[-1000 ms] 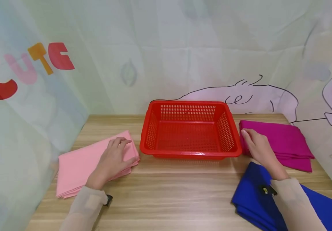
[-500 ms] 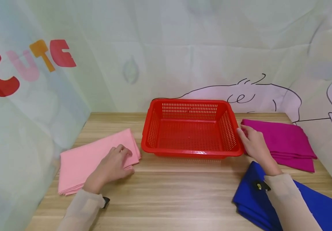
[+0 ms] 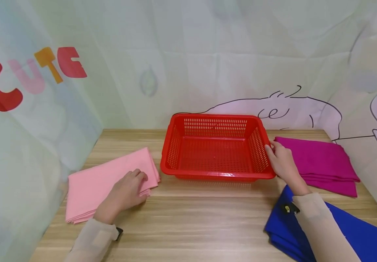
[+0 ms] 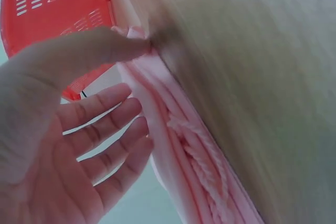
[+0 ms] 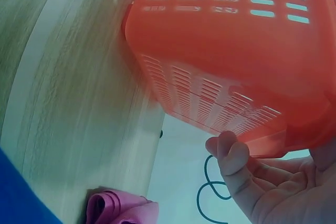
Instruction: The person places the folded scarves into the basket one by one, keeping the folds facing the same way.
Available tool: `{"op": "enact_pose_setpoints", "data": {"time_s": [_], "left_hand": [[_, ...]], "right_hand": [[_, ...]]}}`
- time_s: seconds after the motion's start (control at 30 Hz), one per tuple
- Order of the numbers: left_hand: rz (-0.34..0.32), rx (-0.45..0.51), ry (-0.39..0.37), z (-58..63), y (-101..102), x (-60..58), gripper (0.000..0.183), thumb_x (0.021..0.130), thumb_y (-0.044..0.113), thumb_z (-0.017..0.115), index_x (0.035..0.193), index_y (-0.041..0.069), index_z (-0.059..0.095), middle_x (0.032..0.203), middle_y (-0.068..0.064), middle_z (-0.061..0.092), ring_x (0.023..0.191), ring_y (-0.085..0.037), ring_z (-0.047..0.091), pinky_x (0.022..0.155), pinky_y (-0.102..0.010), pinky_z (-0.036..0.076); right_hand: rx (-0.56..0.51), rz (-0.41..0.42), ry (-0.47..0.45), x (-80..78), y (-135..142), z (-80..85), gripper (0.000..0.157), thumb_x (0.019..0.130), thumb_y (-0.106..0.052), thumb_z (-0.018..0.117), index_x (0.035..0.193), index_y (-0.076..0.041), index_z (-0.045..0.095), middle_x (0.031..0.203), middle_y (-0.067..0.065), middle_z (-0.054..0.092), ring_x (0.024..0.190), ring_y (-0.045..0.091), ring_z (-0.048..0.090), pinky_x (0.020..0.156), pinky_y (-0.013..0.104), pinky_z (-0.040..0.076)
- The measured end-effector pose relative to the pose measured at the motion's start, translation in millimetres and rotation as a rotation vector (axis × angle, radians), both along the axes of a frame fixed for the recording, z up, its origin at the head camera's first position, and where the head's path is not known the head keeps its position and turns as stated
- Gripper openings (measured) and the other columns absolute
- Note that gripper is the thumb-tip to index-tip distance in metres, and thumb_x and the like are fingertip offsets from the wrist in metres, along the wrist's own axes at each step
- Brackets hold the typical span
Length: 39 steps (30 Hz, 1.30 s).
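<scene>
A red plastic basket [image 3: 214, 175] with slotted walls stands at the back middle of the wooden table. My right hand [image 3: 284, 164] grips its right rim, thumb over the top and fingers curled underneath, as the right wrist view of the basket [image 5: 220, 45] shows. On the left lies a folded pink cloth [image 3: 95, 185]. My left hand [image 3: 123, 194] rests at its near right edge. In the left wrist view, the thumb reaches the table beside the layered edge of the pink cloth [image 4: 168, 114], and the loosely extended fingers touch its top side.
Right of the basket lies a folded magenta cloth [image 3: 322, 162]. A folded blue cloth [image 3: 360, 231] is partly under my right forearm. Bare wooden tabletop [image 3: 201, 222] stretches in front of the basket. Printed fabric walls [image 3: 188, 72] stand behind and at both sides.
My right hand has moved left from the magenta cloth's edge onto the basket's right rim and taken hold of it. The left hand has slid slightly towards me along the pink cloth.
</scene>
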<state>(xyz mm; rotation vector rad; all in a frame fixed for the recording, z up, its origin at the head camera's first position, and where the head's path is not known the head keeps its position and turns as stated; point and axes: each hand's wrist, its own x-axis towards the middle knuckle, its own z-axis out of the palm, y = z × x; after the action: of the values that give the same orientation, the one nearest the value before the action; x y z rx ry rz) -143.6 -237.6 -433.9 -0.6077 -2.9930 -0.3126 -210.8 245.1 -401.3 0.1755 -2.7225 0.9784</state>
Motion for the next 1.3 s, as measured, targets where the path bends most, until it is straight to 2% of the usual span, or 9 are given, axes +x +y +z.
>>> {"op": "enact_pose_setpoints", "data": {"time_s": [0.17,0.4,0.63,0.77,1.03,1.3], "left_hand": [[0.004,0.0,0.016,-1.1,-1.0,-0.4,0.034,0.079,0.017,0.082,0.101,-0.002,0.065,0.093,-0.009,0.059,0.085,-0.028,0.058,0.079,-0.046,0.054],[-0.018,-0.021,0.057,-2.2,-2.4,-2.1,0.026,0.077,0.011,0.083,0.093,0.0,0.065,0.08,-0.006,0.056,0.072,-0.023,0.055,0.068,-0.041,0.053],[-0.012,-0.035,0.082,-5.5,-1.8,-5.9,0.016,0.074,-0.002,0.074,0.082,0.004,0.062,0.071,-0.005,0.052,0.063,-0.022,0.053,0.057,-0.039,0.049],[-0.014,-0.057,0.111,-6.0,0.3,-6.3,0.018,0.072,-0.005,0.073,0.076,0.005,0.059,0.068,-0.007,0.051,0.06,-0.025,0.054,0.053,-0.04,0.048],[-0.057,-0.097,0.196,-7.8,3.0,-5.6,0.025,0.069,-0.007,0.08,0.071,0.003,0.057,0.063,-0.009,0.052,0.055,-0.028,0.055,0.051,-0.041,0.049],[-0.08,-0.086,0.207,-9.2,1.9,-6.7,0.027,0.07,-0.007,0.08,0.069,0.004,0.055,0.06,-0.009,0.051,0.053,-0.028,0.054,0.05,-0.039,0.048]], "right_hand": [[0.009,-0.011,0.001,-0.6,-1.7,-0.8,0.045,0.107,-0.017,0.046,0.131,0.021,0.048,0.101,0.035,0.065,0.085,0.043,0.067,0.073,0.055,0.057],[0.026,-0.02,0.027,-0.8,-4.0,-3.3,0.042,0.106,-0.015,0.046,0.131,0.019,0.049,0.103,0.036,0.065,0.088,0.044,0.067,0.075,0.057,0.057],[0.044,-0.039,0.087,-1.1,-4.1,-7.3,0.038,0.105,-0.011,0.047,0.126,0.02,0.053,0.098,0.034,0.066,0.085,0.046,0.066,0.075,0.059,0.054],[0.045,-0.043,0.089,-1.4,-3.9,-7.8,0.038,0.105,-0.011,0.047,0.126,0.02,0.053,0.098,0.034,0.066,0.085,0.047,0.065,0.076,0.06,0.053],[0.031,-0.046,0.077,-1.8,-4.0,-8.1,0.038,0.106,-0.012,0.045,0.127,0.019,0.053,0.094,0.032,0.065,0.081,0.043,0.065,0.073,0.057,0.054],[0.015,-0.044,0.041,-2.5,-4.8,-8.0,0.041,0.107,-0.013,0.044,0.13,0.02,0.049,0.099,0.034,0.064,0.083,0.042,0.065,0.074,0.057,0.055]]}}
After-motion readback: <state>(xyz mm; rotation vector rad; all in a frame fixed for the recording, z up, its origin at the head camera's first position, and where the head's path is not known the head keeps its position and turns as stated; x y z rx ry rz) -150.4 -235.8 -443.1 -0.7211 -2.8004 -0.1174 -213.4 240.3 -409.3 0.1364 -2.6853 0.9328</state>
